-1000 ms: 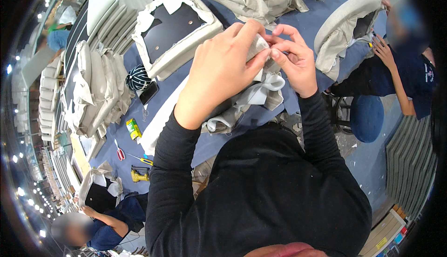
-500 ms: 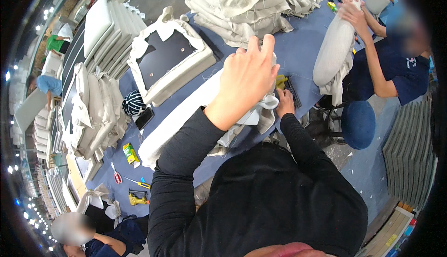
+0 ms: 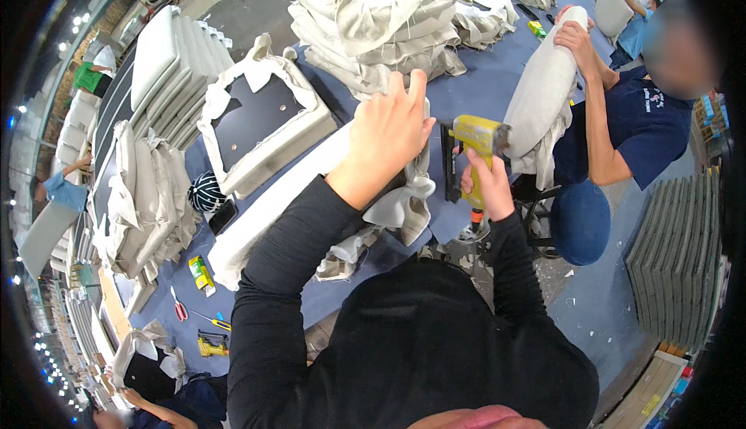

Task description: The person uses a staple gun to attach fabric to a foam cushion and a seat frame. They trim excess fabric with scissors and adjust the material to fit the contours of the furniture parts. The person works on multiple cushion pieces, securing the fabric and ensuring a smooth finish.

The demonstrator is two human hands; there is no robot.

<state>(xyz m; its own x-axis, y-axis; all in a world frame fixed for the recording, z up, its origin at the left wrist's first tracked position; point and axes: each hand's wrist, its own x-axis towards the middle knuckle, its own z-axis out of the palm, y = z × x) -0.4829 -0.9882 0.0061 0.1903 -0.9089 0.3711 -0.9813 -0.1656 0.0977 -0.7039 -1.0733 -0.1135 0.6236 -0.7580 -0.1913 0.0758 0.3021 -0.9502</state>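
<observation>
A light fabric-covered cushion (image 3: 272, 210) stands tilted on its edge in front of me, loose cloth (image 3: 400, 210) hanging from its near side. My left hand (image 3: 385, 137) lies over its upper right end and holds it there; the fingertips reach past the far edge. To the right, my right hand (image 3: 491, 184) is wrapped round the grip of a yellow staple gun (image 3: 478, 134), raised above the table edge. The staple gun's black magazine points toward the cushion's right end, apart from it. Most of the cushion's underside is hidden by my left arm.
The blue table (image 3: 482, 79) bears a cloth pile (image 3: 373, 33), a cushion with a black base (image 3: 268, 126), a dark striped ball (image 3: 206, 192), a phone (image 3: 223, 217), scissors (image 3: 179, 307) and another staple gun (image 3: 212, 343). A co-worker (image 3: 622, 118) handles a cushion at right, near a blue stool (image 3: 580, 221).
My right hand has lifted the staple gun off the table, up and into clear sight. The left hand stays on the cushion. The whole view has shifted slightly.
</observation>
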